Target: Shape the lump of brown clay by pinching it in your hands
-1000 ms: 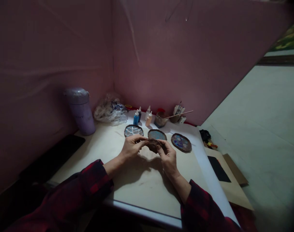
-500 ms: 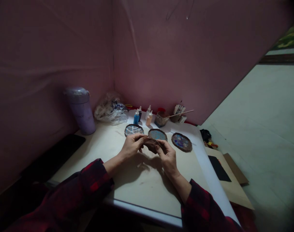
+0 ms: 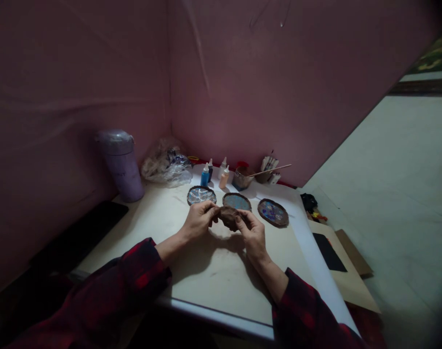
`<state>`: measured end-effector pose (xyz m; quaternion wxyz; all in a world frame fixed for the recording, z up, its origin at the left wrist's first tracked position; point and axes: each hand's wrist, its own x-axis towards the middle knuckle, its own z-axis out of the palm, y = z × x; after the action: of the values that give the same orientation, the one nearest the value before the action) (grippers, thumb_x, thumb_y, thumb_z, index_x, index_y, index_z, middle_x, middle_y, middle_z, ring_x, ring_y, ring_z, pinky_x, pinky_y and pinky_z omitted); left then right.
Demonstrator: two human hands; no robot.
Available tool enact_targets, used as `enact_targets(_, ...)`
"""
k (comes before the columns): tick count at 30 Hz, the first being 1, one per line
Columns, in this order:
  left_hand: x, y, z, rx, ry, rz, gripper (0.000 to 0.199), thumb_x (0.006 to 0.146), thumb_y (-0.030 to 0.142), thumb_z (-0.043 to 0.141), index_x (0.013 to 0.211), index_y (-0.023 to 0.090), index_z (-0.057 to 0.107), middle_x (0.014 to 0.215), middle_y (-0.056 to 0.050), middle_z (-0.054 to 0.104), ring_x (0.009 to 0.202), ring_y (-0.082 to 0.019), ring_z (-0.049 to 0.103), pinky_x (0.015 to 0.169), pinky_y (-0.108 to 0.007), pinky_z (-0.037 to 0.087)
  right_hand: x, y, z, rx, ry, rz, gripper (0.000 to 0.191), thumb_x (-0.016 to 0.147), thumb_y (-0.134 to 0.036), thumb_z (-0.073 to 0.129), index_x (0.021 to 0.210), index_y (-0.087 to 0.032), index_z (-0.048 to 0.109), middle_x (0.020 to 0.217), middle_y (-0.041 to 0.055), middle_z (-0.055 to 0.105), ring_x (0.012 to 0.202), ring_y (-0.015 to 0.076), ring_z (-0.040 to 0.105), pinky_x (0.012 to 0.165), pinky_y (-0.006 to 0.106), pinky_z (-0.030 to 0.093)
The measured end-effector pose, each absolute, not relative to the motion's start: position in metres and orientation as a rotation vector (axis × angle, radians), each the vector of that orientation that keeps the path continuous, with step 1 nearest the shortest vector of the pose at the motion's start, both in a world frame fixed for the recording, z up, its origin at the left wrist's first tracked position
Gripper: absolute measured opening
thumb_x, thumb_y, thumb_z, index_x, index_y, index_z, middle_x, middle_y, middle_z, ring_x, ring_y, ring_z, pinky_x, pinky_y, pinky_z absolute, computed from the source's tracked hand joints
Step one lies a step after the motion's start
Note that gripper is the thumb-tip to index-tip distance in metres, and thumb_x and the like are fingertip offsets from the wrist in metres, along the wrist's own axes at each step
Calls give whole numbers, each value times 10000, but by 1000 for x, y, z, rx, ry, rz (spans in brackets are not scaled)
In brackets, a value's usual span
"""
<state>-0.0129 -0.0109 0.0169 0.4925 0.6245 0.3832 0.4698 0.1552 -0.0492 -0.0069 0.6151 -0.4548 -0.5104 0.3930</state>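
Observation:
A flattened piece of brown clay (image 3: pixel 228 218) is held up above the table between my two hands. My left hand (image 3: pixel 201 219) pinches its left edge, and my right hand (image 3: pixel 253 235) grips the right side with the thumb on the near face. Just beyond lie three round, brown-rimmed painted pieces: one blue with white lines (image 3: pixel 201 195), a plain blue one (image 3: pixel 237 201) partly hidden behind the clay, and one with purple and blue blotches (image 3: pixel 273 213) to the right.
Small paint bottles (image 3: pixel 205 175) stand behind the painted pieces, beside a cup (image 3: pixel 243 180) with a brush (image 3: pixel 270 170) across it. A crumpled plastic bag (image 3: pixel 168 165) and a purple tumbler (image 3: pixel 123 169) are at the back left. A black slab (image 3: pixel 93 228) lies along the left edge.
The clay has been turned between my fingers, so its broad face now shows more toward me. Both hands stay in nearly the same place.

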Motion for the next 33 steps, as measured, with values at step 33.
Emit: enact_targets(33,-14,-1,6,847,660,915,338,689,344,797,871,78,697,714,-80,680,514,-107,574,493,-234,462,156,-52,-4,-1069,-1549,543,540,749,-233,740,1267,-299,604,1260,81,528,1069,209,580,756,296,544)
